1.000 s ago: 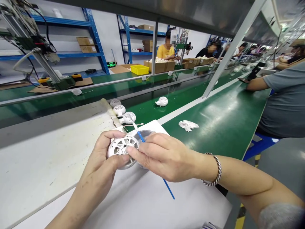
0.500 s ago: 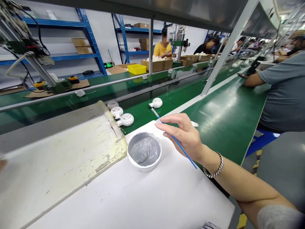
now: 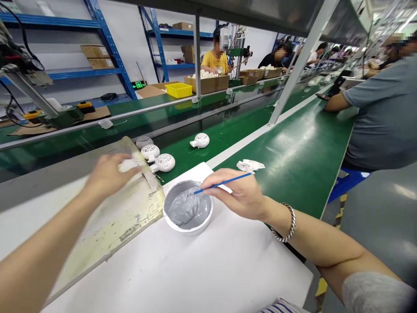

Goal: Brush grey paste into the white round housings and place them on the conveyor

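Observation:
My right hand (image 3: 233, 193) pinches a thin blue-handled brush (image 3: 228, 179) between thumb and fingers. The brush's lower end reaches into a white bowl (image 3: 188, 232) of thick grey paste (image 3: 185, 206), where its tip is hidden. Slightly blurred, my left hand (image 3: 112, 171) stretches over the worn board with thumb and fingers apart. Just beyond its fingertips sit several round white fan-like housings with slotted grilles; the closest is a white housing (image 3: 163, 163). A separate white housing (image 3: 200, 140) lies farther right on the green surface.
The bowl stands on a white sheet (image 3: 182, 274) beside the board (image 3: 130, 217) with its peeling taped edge. A crumpled tissue (image 3: 250, 165) lies past my right hand. A slanted metal post (image 3: 293, 69) rises from the bench. A person in a grey shirt (image 3: 384, 113) sits at right.
My left hand has come in from the left edge and reached toward the white housings. My right hand has swung the brush from pointing away to dipping into the bowl.

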### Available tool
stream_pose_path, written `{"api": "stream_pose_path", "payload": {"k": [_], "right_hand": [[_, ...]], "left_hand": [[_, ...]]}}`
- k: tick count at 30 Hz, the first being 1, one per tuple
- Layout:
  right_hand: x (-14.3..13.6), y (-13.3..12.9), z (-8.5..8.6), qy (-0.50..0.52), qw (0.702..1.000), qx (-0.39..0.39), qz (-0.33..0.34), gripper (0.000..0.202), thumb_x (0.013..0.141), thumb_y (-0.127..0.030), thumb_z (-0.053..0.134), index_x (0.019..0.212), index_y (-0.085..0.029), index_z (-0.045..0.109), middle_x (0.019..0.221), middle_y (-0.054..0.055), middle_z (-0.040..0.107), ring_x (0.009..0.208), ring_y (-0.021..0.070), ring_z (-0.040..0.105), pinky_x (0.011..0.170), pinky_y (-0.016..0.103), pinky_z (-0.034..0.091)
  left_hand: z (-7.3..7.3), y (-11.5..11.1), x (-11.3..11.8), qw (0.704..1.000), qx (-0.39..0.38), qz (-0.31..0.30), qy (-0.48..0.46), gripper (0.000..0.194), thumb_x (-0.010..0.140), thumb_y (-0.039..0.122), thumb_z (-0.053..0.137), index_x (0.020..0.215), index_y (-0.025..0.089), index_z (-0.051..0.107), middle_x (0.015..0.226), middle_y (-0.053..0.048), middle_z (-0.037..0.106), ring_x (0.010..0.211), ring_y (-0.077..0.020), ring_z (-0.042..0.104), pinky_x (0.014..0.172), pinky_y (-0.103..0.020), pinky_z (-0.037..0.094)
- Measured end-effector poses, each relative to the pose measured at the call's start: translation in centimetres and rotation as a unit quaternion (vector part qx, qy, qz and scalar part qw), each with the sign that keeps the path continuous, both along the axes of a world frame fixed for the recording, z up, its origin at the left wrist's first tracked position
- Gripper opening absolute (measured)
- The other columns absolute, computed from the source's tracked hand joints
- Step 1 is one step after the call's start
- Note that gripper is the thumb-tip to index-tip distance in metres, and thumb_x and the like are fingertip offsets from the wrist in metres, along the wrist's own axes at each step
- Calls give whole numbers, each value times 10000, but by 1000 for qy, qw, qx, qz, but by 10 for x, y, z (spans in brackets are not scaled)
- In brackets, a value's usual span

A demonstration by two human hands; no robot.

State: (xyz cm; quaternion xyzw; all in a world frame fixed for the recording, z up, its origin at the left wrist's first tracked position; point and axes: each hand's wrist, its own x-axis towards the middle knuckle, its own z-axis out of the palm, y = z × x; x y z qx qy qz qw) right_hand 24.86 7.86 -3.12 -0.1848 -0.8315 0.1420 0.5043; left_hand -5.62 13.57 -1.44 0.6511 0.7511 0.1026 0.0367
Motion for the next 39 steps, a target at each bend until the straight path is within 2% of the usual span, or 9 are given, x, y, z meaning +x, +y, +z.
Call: {"api": "stream_pose_path", "payload": {"k": [6, 10, 14, 16, 21, 26, 28, 33, 39], "right_hand": [[-7, 4, -11, -37, 999, 22, -2, 39, 876, -127, 608, 880, -150, 639, 824, 20, 735, 743, 107, 675, 730, 245, 513], [-7, 5, -14, -43, 999, 1, 13, 54, 889, -133, 588, 886, -155, 637, 846, 19, 736, 768, 104, 677, 761, 239, 523], [-8, 6, -16, -42, 998, -29, 28, 81, 889, -122, 574, 881, -159, 645, 854, 25, 735, 788, 111, 678, 763, 234, 541], [-9, 7, -17, -35, 998, -42, 35, 90, 888, -124, 572, 866, -159, 651, 854, 26, 735, 785, 114, 678, 752, 234, 548], [-13, 7, -16, 10, 993, -98, 66, 90, 867, -110, 590, 836, -135, 671, 836, 41, 729, 780, 119, 681, 738, 224, 556], [-17, 5, -15, 91, 956, -265, 90, 30, 810, -176, 674, 801, -147, 671, 816, 35, 713, 786, 134, 695, 722, 248, 568], [-18, 6, -15, 152, 919, -347, 108, 86, 773, -207, 717, 793, -155, 652, 786, 21, 712, 773, 131, 701, 711, 246, 570], [-14, 18, -16, 273, 830, -476, 100, 208, 720, -270, 775, 803, -166, 614, 765, 2, 731, 696, 103, 697, 682, 228, 547], [-9, 25, -19, 328, 742, -580, 70, 288, 654, -332, 826, 782, -174, 621, 813, -17, 726, 667, 53, 670, 623, 164, 475]], "left_hand": [[-32, 62, 92, 997, -76, -12, 12, 630, 739, 526, 688, 1251, 182, 558, 1409, -168, 410, 1243, -396, 428, 963, -597, 385], [-38, 71, 96, 993, -86, 16, -74, 464, 739, 346, 733, 1138, 147, 607, 1389, -154, 442, 1268, -376, 402, 1018, -627, 318], [-25, 56, 80, 960, -36, 16, -276, 468, 685, 279, 760, 1103, 153, 591, 1315, -145, 512, 1217, -363, 473, 1005, -612, 366], [-13, 43, 69, 909, -8, 18, -416, 488, 706, 298, 712, 1136, 150, 538, 1260, -148, 554, 1133, -339, 554, 933, -563, 464], [13, -1, 35, 709, 77, 16, -701, 369, 807, 283, 497, 1144, 140, 445, 1290, -125, 563, 1168, -221, 564, 943, -397, 528], [9, -40, 16, 512, 106, 34, -852, 390, 833, 197, 593, 1194, 116, 470, 1140, -126, 669, 1227, -258, 531, 963, -426, 529], [3, -51, 14, 459, 91, 47, -882, 401, 819, 189, 638, 1189, 117, 502, 1118, -145, 679, 1179, -299, 568, 903, -473, 557], [-8, -70, 14, 494, 74, 64, -864, 413, 783, 153, 653, 1185, 123, 565, 1080, -172, 696, 966, -331, 673, 696, -431, 624], [-11, -85, 23, 500, 52, 45, -863, 514, 696, 91, 685, 1197, 125, 575, 1185, -226, 651, 1112, -381, 614, 851, -437, 580]]}}
